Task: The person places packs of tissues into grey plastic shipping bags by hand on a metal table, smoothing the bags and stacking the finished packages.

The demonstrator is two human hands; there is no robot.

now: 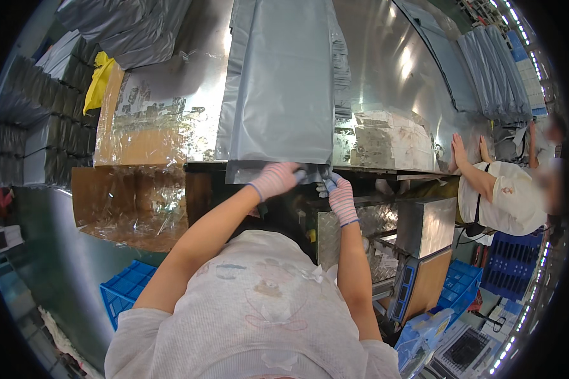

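Top centre, the bags point(283, 82) are cut off; bottom centre, the shirt point(259, 328); far right, a co-worker's head point(555, 189) is blurred.

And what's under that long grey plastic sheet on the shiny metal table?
Under the long grey plastic sheet, layered grey plastic edges peek out along its right, above the shiny silver metal table. The middle is covered, so I can't tell how many layers hide there.

I have crumpled yellow plastic point(99, 82) at the upper left of my feed, taped brown cardboard point(133, 192) below it, a blue plastic crate point(117, 292) lower still, and a white-shirted co-worker point(509, 196) at right near a dark blue pallet point(511, 265).
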